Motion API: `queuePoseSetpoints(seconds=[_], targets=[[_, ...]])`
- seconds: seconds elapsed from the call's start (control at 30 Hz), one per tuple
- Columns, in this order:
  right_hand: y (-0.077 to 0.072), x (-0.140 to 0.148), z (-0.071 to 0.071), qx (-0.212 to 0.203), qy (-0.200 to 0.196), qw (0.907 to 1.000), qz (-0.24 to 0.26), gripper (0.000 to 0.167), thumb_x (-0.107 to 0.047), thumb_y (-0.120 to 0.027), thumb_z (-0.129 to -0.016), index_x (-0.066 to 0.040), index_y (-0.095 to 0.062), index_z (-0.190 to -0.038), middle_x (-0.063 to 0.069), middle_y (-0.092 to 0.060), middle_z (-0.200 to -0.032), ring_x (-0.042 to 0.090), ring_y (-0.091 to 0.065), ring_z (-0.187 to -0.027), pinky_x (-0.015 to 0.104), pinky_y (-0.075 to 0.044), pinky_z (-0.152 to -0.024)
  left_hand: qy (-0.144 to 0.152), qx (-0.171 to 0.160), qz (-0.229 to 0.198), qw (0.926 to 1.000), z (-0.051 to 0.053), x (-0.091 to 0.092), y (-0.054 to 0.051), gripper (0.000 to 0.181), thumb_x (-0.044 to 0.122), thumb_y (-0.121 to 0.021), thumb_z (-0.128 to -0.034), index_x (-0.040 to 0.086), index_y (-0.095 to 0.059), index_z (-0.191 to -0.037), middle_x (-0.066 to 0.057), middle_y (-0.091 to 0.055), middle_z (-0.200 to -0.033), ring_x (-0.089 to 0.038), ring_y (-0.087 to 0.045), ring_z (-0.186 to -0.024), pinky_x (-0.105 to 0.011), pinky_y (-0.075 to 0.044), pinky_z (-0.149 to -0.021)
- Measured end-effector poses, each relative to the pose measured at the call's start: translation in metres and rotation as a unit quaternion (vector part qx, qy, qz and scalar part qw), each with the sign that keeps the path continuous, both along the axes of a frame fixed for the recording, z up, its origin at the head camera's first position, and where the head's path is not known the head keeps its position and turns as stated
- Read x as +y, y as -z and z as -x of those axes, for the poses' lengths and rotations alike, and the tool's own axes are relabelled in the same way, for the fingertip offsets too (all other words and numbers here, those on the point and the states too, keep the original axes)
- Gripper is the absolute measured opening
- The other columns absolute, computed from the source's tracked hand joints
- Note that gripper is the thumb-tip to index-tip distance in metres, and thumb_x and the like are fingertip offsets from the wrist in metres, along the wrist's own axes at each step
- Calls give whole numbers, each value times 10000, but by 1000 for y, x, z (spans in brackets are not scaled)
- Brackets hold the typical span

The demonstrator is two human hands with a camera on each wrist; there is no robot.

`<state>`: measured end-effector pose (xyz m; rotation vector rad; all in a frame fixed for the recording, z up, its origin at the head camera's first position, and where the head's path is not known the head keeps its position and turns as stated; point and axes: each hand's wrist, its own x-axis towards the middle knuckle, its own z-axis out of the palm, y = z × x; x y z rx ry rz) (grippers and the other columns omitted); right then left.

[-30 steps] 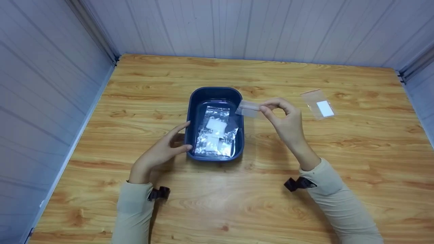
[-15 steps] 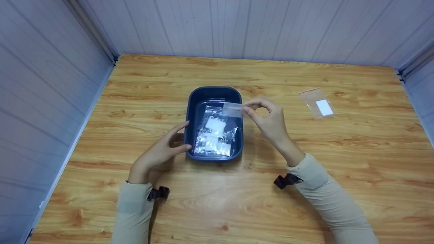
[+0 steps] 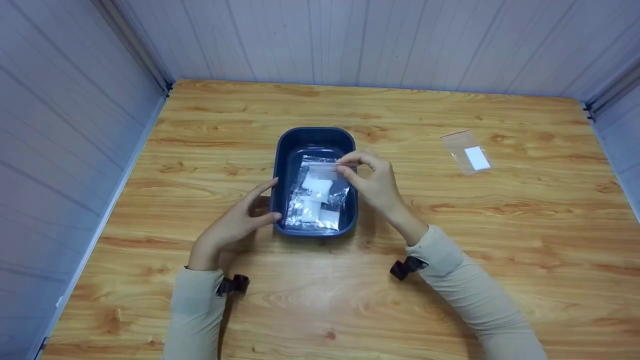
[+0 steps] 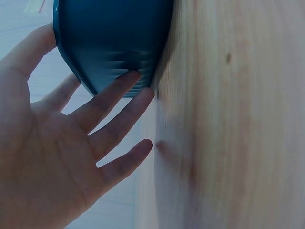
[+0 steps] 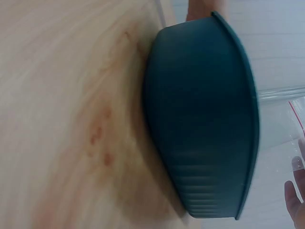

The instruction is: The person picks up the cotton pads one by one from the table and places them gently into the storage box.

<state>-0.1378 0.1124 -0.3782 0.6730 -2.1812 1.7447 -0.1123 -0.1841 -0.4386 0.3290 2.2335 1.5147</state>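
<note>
A dark blue plastic bin point(image 3: 315, 233) stands on the table with several clear zip bags point(image 3: 312, 212) holding white pieces inside. My left hand point(image 3: 234, 220) touches its left side with spread fingers; in the left wrist view the palm and straight fingers of that hand point(image 4: 71, 138) lie against the bin wall point(image 4: 109, 28). Between thumb and index finger my right hand point(image 3: 372, 182) pinches the top edge of a clear zip bag point(image 3: 322, 170) over the bin. The right wrist view shows that bag point(image 5: 281, 138) hanging beyond the bin rim, its red seal line visible.
Another zip bag point(image 3: 477, 158) with a white rectangle in it lies on the table, right of the bin. The wooden table point(image 3: 320, 300) meets pale panelled walls point(image 3: 340, 45) at the back and sides.
My right hand has moved left with the pinched zip bag, from the bin's right rim to over its inside. My left hand stays on the bin's side.
</note>
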Motion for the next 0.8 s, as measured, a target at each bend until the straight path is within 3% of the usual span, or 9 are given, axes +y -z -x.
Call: queuePoseSetpoints(seconds=[0.3, 0.47, 0.8], targets=[[12, -8, 3, 47, -167, 9997, -169, 72, 78, -709, -860, 109, -695, -924, 191, -684, -911, 178, -616, -880, 331, -516, -832, -15, -14, -54, 10000, -1, 0, -1, 769, 254, -690, -947, 308, -248, -1574, -105, -309, -1577, -325, -398, -1374, -501, -296, -1146], [15, -10, 6, -88, -233, 9996, -167, 76, 81, -700, -868, 105, -701, -940, 191, -684, -928, 208, -626, -909, 282, -511, -849, -10, 1, 10, 10000, -1, 0, -1, 773, 279, -693, -943, 322, -248, -1573, -108, -302, -1582, -330, -391, -1380, -519, -276, -1152], [21, -11, 11, -203, -224, 9993, -202, 92, 76, -714, -858, 112, -708, -943, 202, -699, -945, 257, -633, -956, 294, -487, -912, 8, 4, 1, 10000, -1, -1, -1, 766, 299, -688, -946, 315, -248, -1574, -123, -345, -1556, -321, -401, -1372, -512, -274, -1155]])
